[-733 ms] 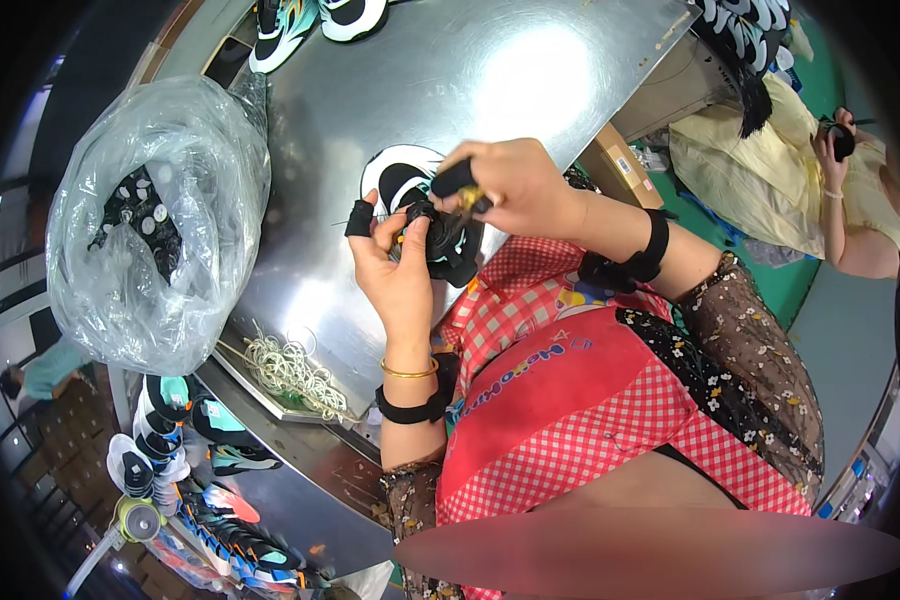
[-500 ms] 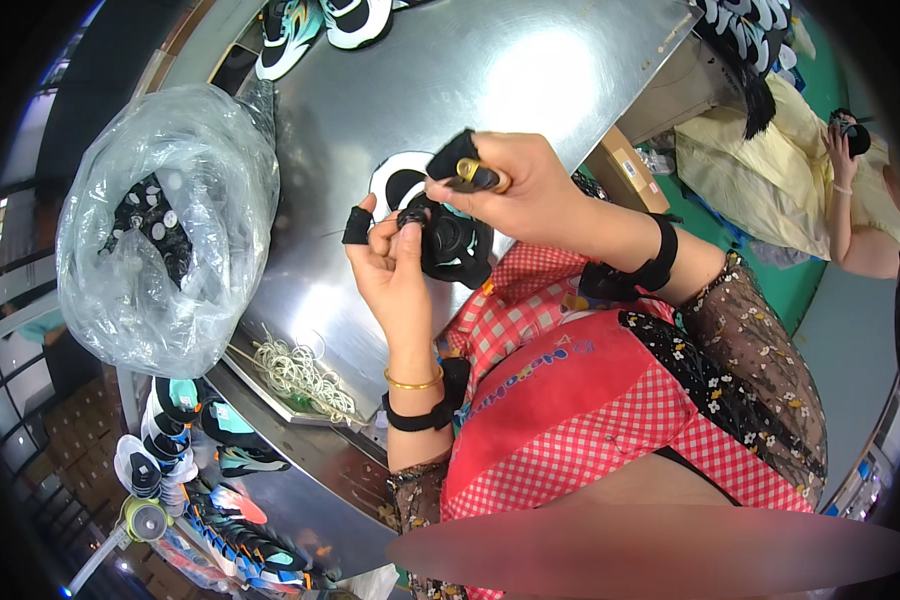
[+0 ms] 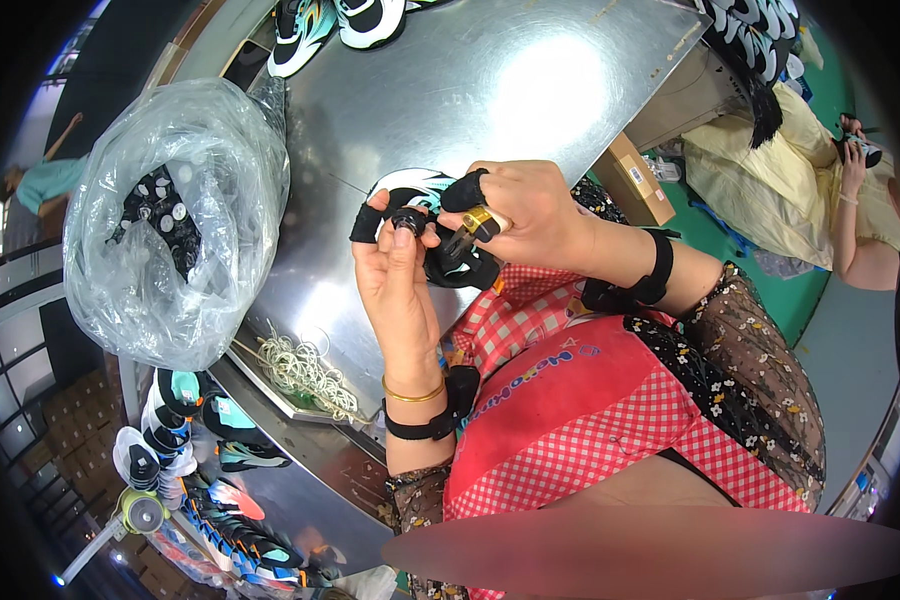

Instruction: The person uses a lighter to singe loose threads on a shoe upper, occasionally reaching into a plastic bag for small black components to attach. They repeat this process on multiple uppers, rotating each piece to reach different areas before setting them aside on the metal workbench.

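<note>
Between the thumb and fingers of my left hand (image 3: 398, 285) is a small round black piece (image 3: 408, 219), like a dial. My right hand (image 3: 538, 212) is closed round a tool with a yellow-and-black handle (image 3: 483, 224), held just right of the piece; its working end is hard to make out. Black finger sleeves cover a finger of each hand. Below both hands, near the table's front edge, lies a black, white and mint sneaker (image 3: 465, 272), partly hidden by them.
On the left stands a clear plastic bag (image 3: 220, 310) with several black round pieces in it. White cords (image 3: 305, 375) lie in a tray on the metal table (image 3: 440, 110). Sneakers (image 3: 370, 22) sit at the back, more at lower left. A cardboard box (image 3: 635, 180) is right; other people are beyond.
My right hand has moved slightly down and right, and the tool has turned in its grip. The left hand still pinches the black piece. A person in teal shows more at far left.
</note>
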`<state>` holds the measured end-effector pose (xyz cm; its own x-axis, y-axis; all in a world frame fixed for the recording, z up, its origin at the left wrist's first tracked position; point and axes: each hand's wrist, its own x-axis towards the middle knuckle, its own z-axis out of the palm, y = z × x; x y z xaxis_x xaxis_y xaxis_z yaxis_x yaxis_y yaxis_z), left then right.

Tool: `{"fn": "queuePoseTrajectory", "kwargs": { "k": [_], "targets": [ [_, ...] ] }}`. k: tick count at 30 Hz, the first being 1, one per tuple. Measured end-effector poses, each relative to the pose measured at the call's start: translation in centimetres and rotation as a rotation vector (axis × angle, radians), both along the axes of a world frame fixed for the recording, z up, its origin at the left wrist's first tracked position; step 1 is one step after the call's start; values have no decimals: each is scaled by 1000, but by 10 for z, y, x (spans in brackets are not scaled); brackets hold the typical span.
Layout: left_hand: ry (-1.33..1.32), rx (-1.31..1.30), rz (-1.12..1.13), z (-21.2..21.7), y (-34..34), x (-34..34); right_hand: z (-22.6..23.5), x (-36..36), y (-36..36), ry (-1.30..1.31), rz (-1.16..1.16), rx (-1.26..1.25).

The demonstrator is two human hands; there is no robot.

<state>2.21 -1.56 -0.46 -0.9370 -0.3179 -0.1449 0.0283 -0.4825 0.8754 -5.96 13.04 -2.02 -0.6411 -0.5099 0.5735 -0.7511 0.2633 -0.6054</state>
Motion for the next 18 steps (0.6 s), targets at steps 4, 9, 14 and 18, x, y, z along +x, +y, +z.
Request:
{"fn": "queuePoseTrajectory", "kwargs": {
  "k": [4, 9, 14, 18],
  "targets": [
    [24, 30, -36, -6, -5, 0, -3, 0, 2, 33, 2, -39],
    [-23, -7, -43, -1, 0, -2, 0, 2, -3, -31, -5, 4],
    [-12, -30, 11, -7, -9, 0, -1, -6, -1, -160, 56, -35],
    [-6, -53, -24, -7, 1, -2, -14, -3, -3, -187, 73, -81]
  ]
}}
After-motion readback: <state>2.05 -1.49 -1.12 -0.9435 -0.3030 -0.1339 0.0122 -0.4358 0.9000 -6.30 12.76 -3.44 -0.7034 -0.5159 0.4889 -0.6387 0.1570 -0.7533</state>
